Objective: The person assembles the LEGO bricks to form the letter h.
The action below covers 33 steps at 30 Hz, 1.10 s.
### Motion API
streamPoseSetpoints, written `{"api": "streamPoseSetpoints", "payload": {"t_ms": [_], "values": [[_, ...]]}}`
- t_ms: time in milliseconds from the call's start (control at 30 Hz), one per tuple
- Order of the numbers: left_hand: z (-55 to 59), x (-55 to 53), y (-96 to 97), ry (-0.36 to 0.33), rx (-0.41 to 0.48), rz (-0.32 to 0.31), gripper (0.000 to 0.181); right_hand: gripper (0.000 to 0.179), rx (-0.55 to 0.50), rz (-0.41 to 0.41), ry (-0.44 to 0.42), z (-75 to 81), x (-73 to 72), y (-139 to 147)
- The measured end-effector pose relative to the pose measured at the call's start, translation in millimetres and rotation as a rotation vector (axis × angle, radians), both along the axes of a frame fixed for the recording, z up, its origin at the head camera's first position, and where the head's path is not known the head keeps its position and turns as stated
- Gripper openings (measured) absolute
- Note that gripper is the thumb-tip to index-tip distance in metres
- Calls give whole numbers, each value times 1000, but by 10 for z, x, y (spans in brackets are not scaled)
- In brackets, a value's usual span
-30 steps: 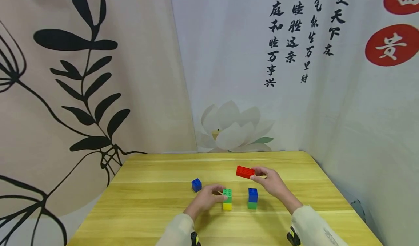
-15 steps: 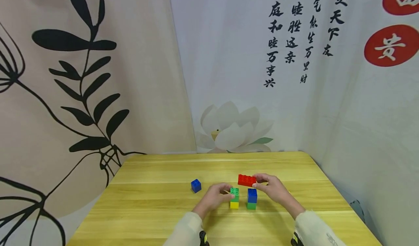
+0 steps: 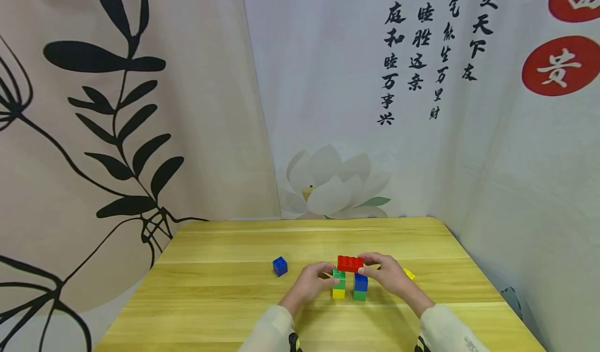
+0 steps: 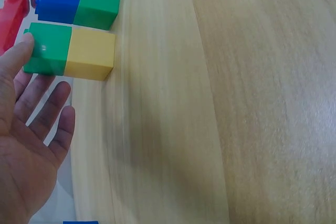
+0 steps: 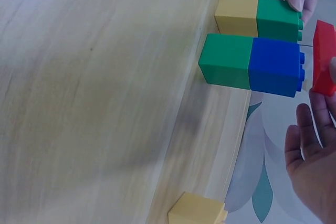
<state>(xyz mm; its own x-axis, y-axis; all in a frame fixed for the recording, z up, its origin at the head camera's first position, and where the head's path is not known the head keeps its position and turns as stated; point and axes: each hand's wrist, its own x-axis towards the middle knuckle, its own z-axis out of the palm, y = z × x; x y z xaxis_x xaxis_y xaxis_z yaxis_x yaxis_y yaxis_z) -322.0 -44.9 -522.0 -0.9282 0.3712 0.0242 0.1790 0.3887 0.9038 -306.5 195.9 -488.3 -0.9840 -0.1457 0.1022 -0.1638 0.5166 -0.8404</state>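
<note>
My right hand (image 3: 388,275) pinches a long red building brick (image 3: 348,263) by its right end, holding it level above two short stacks. Beneath its left part stands a green brick (image 4: 52,53) on a yellow brick (image 4: 90,53); my left hand (image 3: 311,283) pinches that green one between thumb and fingers. The other stack, a blue brick (image 5: 275,65) over a green brick (image 5: 227,61), stands just to the right, a narrow gap away. In the right wrist view, a small gap shows between the red brick and the blue brick's studs.
A loose blue brick (image 3: 279,266) lies on the wooden table (image 3: 225,289) to the left of my left hand. Past my right wrist, a loose yellow brick (image 3: 409,274) is partly covered by the hand. A printed cloth (image 3: 220,107) hangs behind the table's far edge.
The left hand has slid the green-and-yellow stack rightward, closer to the blue-and-green one. The right hand has lowered the red brick over both stacks, and the loose yellow brick has come into view.
</note>
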Motion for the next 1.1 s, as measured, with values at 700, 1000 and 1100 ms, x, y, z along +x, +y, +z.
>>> {"api": "streamPoseSetpoints", "payload": {"t_ms": [700, 1000, 1100], "values": [[20, 7, 29, -23, -15, 14, 28, 39, 53, 97, -10, -60, 2, 4], [14, 7, 45, -8, -12, 8, 28, 39, 45, 117, -5, -51, 9, 20], [13, 8, 47, -5, -5, 0, 28, 39, 50, 121, -8, -49, 10, 21]]}}
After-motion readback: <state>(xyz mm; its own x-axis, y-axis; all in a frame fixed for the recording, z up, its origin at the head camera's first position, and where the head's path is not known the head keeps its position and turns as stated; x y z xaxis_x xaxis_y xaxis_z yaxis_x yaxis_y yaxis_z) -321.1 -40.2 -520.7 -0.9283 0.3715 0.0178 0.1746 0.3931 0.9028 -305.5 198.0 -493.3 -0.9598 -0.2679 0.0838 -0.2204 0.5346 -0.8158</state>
